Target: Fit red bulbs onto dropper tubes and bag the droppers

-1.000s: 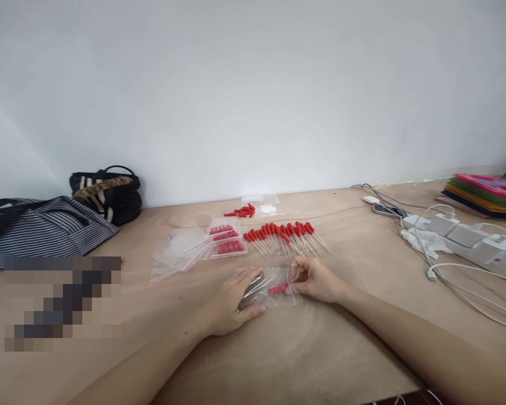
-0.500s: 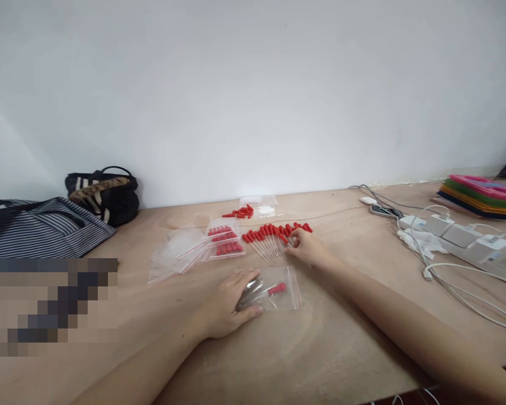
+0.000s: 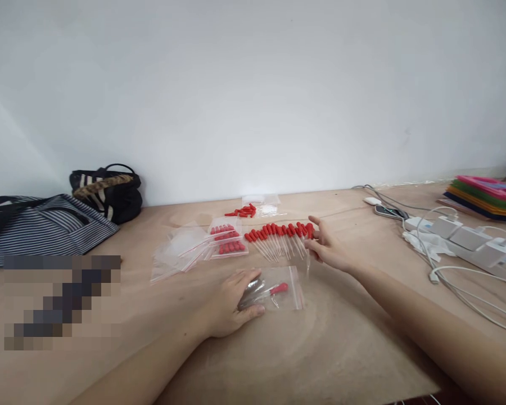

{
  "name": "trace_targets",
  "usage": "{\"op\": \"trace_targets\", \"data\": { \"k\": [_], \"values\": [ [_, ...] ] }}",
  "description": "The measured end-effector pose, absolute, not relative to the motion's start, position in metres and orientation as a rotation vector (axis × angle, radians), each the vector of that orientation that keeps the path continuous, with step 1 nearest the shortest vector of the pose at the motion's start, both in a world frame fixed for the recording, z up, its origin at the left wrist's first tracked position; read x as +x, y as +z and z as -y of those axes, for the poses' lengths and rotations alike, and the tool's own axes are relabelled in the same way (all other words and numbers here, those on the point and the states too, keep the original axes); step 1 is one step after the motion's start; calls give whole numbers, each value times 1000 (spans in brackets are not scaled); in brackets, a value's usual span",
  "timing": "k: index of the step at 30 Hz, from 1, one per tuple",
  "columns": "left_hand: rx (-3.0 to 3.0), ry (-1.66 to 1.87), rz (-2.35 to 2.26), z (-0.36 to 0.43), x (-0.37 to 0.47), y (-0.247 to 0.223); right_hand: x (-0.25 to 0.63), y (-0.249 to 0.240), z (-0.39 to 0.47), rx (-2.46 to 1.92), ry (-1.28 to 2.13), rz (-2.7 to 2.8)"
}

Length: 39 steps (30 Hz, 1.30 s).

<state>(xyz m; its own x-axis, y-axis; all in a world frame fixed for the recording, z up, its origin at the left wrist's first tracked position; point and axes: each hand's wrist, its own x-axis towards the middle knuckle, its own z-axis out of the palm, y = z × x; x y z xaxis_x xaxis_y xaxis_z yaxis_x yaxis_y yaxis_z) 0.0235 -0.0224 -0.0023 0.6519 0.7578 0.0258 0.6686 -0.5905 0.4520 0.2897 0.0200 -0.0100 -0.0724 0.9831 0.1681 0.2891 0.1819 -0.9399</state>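
My left hand (image 3: 231, 301) lies across the closed end of a clear zip bag (image 3: 296, 289), thumb and forefinger gripping its two sides. Inside that bag is a dropper with a red bulb (image 3: 279, 288). A row of red-bulbed droppers (image 3: 272, 229) lies fanned out beyond it, glass tubes toward me. At the row's right end my right hand (image 3: 324, 244) has a dropper (image 3: 309, 229) between thumb and fingers, its tube pointing down at the table. The forefinger sticks out above the bulb.
Filled bags of red bulbs (image 3: 227, 239) overlap flat clear bags (image 3: 172, 250) on the left. Loose red bulbs (image 3: 244, 211) and glass tubes (image 3: 267, 208) lie by the wall. Chargers with cables (image 3: 468, 236) and coloured trays (image 3: 484, 197) stand right; bags (image 3: 54, 219) stand left.
My right hand has shifted right along the row to its end, with a dropper at its fingers. My left hand stays on the bag. The view has moved slightly.
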Motion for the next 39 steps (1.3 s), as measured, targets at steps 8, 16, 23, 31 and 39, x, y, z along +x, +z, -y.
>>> {"op": "trace_targets", "data": {
  "k": [8, 16, 23, 31, 39],
  "values": [
    [2437, 275, -1165, 22, 23, -1, 280, -36, 9, -1099, 1080, 1159],
    [2444, 309, -1187, 22, 23, -3, 262, -44, 23, -1077, 1272, 1298],
    [2462, 329, -1177, 21, 22, -5, 268, -45, 22, -1204, 1170, 1471],
    [2478, 306, -1174, 21, 23, -5, 255, -33, 26, -1189, 1353, 1473],
    [2433, 287, -1217, 22, 23, -3, 265, -33, 9, -1241, 995, 1676]
  ]
}}
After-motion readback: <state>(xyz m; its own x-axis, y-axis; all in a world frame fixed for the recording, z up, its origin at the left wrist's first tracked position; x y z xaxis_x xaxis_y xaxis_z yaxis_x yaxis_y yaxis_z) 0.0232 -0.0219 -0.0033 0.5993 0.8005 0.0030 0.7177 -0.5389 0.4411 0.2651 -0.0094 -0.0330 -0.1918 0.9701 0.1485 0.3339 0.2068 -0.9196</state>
